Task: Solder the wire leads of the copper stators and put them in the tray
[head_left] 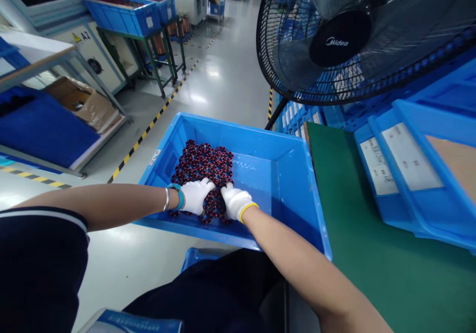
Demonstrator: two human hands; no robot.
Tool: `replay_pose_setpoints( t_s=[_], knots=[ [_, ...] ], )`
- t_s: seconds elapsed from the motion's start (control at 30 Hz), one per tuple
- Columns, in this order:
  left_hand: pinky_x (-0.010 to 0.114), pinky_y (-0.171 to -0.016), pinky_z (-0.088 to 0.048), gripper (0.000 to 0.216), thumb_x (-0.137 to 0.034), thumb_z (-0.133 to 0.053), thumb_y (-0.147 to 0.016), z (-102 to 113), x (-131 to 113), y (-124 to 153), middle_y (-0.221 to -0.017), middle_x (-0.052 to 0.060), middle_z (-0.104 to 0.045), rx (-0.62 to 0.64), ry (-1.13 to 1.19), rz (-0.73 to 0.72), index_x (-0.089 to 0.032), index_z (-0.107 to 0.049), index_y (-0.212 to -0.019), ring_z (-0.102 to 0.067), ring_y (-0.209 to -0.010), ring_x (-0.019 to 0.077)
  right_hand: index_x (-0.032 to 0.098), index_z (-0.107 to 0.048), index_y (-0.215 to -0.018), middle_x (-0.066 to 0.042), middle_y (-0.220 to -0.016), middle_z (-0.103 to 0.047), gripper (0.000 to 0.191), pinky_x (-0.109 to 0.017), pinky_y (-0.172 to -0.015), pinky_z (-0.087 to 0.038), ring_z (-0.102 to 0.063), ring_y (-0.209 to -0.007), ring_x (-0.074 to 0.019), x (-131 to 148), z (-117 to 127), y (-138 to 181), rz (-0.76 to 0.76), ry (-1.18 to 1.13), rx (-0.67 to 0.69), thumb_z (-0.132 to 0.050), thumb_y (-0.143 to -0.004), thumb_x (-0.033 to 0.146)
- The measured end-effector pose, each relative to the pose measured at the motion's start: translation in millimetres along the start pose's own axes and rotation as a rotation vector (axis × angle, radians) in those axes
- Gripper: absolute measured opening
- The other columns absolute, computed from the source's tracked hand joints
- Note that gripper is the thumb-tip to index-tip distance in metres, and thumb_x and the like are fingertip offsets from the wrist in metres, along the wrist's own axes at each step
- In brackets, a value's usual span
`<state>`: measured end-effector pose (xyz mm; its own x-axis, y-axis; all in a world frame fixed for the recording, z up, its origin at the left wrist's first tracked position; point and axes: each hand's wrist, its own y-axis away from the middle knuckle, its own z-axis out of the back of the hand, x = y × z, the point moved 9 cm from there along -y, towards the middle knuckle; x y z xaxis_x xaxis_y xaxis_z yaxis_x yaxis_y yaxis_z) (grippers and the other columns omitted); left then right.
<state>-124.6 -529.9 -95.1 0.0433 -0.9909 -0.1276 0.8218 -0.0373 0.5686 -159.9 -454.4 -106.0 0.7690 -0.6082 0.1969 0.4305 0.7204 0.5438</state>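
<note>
Blue bin (256, 171), frame center: is holding dark red-and-black rings (201, 163), packed across its left part, the right part showing bare floor. Blue trays (396, 211), right edge: are bearing paper labels. Two blue crates (126, 21), upper left: are holding reddish items, too small to identify. Cardboard box (99, 114), left: is standing open. Black fan (341, 37), upper right: is blocking the view behind it. Green worktop (342, 194), lower right: is lying beside the bin. Gloved left hand (196, 195), right hand (236, 201): are touching the rings, fingers bent; whether grasping, cannot tell.
</note>
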Motion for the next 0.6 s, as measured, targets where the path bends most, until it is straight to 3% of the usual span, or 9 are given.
replay_pose_setpoints(
  t_s=[0.2,0.3,0.4,0.5,0.6],
  knots=[
    [0.040,-0.090,-0.052,0.079,-0.039,-0.072,-0.059,-4.2,-28.4,-16.1,-0.134,0.015,-0.041,-0.026,0.087,0.040,-0.022,-0.038,-0.129,-0.061,-0.107,0.0303,0.013,-0.046,-0.124,-0.023,-0.131,-0.043,0.068,-0.045,-0.085,-0.054,-0.063,-0.104,-0.0330,-36.5,3.3,10.0,-0.103,0.028,0.018,-0.070,-0.061,0.010],
    [0.038,-0.100,-0.046,0.100,-0.050,-0.072,-0.059,-8.2,-38.1,-17.7,-0.147,0.017,-0.027,-0.023,0.122,-0.026,-0.023,-0.023,-0.142,-0.054,-0.120,0.0318,0.012,-0.043,-0.126,-0.023,-0.131,-0.041,0.071,-0.046,-0.085,-0.053,-0.062,-0.105,-0.0341,-46.9,1.6,13.0,-0.133,-0.020,0.007,-0.070,-0.060,0.011],
    [0.046,-0.105,-0.041,0.125,-0.063,-0.073,-0.051,-16.7,-38.6,-15.8,-0.156,0.019,-0.007,-0.008,0.138,-0.031,-0.025,-0.004,-0.148,-0.037,-0.133,0.0410,0.011,-0.040,-0.126,-0.022,-0.131,-0.041,0.074,-0.043,-0.085,-0.054,-0.063,-0.104,-0.0332,-50.6,-0.7,14.9,-0.146,-0.061,-0.006,-0.072,-0.059,0.012],
    [0.051,-0.104,-0.039,0.128,-0.066,-0.074,-0.047,-24.3,-34.2,-15.2,-0.157,0.018,-0.001,-0.003,0.152,0.018,-0.027,-0.006,-0.148,-0.030,-0.135,0.0459,0.012,-0.038,-0.128,-0.022,-0.132,-0.040,0.076,-0.040,-0.084,-0.054,-0.064,-0.102,-0.0308,-52.9,-3.4,16.4,-0.145,-0.085,-0.006,-0.073,-0.060,0.016],
    [0.049,-0.106,-0.038,0.125,-0.068,-0.072,-0.047,-23.6,-34.4,-17.5,-0.157,0.017,-0.004,-0.016,0.172,-0.001,-0.028,-0.009,-0.148,-0.028,-0.137,0.0442,0.014,-0.034,-0.132,-0.021,-0.134,-0.038,0.082,-0.039,-0.086,-0.053,-0.065,-0.101,-0.0304,-55.9,-4.4,16.7,-0.129,-0.120,-0.021,-0.073,-0.060,0.019]
  ],
)
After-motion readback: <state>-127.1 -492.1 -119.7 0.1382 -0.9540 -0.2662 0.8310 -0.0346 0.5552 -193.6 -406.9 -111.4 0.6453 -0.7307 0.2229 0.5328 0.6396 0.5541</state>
